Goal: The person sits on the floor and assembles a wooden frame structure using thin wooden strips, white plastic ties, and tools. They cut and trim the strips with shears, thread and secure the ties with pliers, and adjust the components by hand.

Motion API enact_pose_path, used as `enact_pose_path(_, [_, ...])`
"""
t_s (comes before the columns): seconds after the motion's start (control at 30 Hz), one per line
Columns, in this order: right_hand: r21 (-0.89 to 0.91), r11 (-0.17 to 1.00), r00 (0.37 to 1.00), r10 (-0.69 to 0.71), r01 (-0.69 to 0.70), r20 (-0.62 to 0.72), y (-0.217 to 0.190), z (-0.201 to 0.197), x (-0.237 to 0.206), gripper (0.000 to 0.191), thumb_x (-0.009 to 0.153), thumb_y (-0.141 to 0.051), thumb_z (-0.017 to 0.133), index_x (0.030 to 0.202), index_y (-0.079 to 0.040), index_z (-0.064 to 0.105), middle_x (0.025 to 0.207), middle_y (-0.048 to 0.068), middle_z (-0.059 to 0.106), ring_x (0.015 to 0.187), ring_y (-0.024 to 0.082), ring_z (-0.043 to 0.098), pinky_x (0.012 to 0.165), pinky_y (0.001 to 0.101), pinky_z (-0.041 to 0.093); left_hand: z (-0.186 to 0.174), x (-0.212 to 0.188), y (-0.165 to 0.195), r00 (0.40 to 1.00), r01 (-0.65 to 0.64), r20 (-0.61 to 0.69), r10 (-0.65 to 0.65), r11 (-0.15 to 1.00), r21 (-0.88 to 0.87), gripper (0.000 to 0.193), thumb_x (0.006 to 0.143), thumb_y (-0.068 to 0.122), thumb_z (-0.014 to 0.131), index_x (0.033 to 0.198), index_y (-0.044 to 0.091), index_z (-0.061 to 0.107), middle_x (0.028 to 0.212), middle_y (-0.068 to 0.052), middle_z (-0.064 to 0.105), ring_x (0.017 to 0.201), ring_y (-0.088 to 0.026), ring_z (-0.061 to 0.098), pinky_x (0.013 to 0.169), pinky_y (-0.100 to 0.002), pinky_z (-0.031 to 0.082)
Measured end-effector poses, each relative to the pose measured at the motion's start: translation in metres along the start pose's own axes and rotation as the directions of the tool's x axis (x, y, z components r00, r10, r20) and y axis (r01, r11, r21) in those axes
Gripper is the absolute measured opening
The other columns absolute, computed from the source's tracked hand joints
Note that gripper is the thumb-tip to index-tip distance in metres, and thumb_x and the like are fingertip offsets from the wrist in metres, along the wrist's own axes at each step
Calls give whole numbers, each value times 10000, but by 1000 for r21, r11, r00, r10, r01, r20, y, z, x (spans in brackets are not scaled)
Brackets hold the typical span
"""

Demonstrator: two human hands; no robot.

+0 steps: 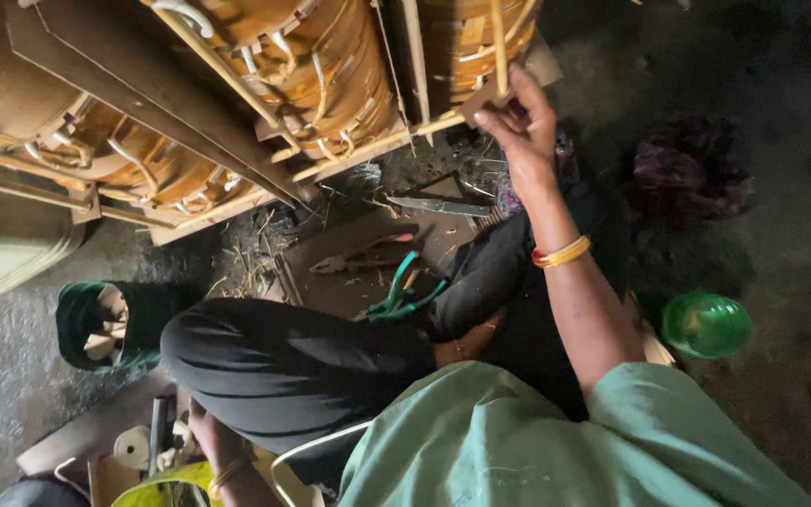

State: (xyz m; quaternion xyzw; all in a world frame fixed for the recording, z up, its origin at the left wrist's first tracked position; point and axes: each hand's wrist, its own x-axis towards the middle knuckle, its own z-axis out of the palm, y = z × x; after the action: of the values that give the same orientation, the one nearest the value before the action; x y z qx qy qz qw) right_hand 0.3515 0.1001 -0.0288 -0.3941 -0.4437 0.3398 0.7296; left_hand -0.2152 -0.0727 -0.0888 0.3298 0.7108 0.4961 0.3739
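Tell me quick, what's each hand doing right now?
Right hand: closed, pinching a thin wooden strip on the wound coil.
Left hand: down among the bits by the yellow container; grip cannot be told.

Right arm stretched far forward, right hand (518, 117) raised at far centre-right, fingers (492, 120) pinched together, bangles at wrist, left hand (210, 441) low at near left, reaching down beside bent knee, fingers hidden, grip unclear, legs folded, seated.
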Motion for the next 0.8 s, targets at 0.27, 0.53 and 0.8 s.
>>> enact_pose_path(0.27, [364, 927, 996, 75, -89, 51, 27, 1, 17, 388, 950, 112, 733, 1313, -2, 660, 1227, 95, 725, 1158, 208, 695, 1084, 379, 569, 57, -18, 116, 750, -352, -115, 651, 539, 765, 247, 979, 41, 704, 1219, 21, 762, 1087, -189, 734, 978, -299, 685, 873, -392, 526])
enact_pose_path(0.53, [337, 939, 989, 107, -65, -107, 39, -16, 9, 142, 1098, -71, 578, 1235, -35, 571, 1140, 116, 731, 1060, 241, 761, 888, 437, 682, 285, -49, 187, 658, -749, 501, 562, 560, 355, 188, 967, 55, 658, 1125, 66, 761, 1047, -113, 762, 920, -236, 752, 798, -347, 584])
enact_pose_path(0.8, [262, 965, 976, 53, 5, -212, 28, -16, 24, 176, 1168, -154, 468, 1308, -48, 460, 1166, 121, 700, 1044, 262, 760, 868, 423, 701, 388, -27, 172, 747, -582, 543, 384, 772, 255, 367, 962, 78, 647, 1325, 31, 624, 1161, -121, 752, 916, -182, 728, 815, -307, 567])
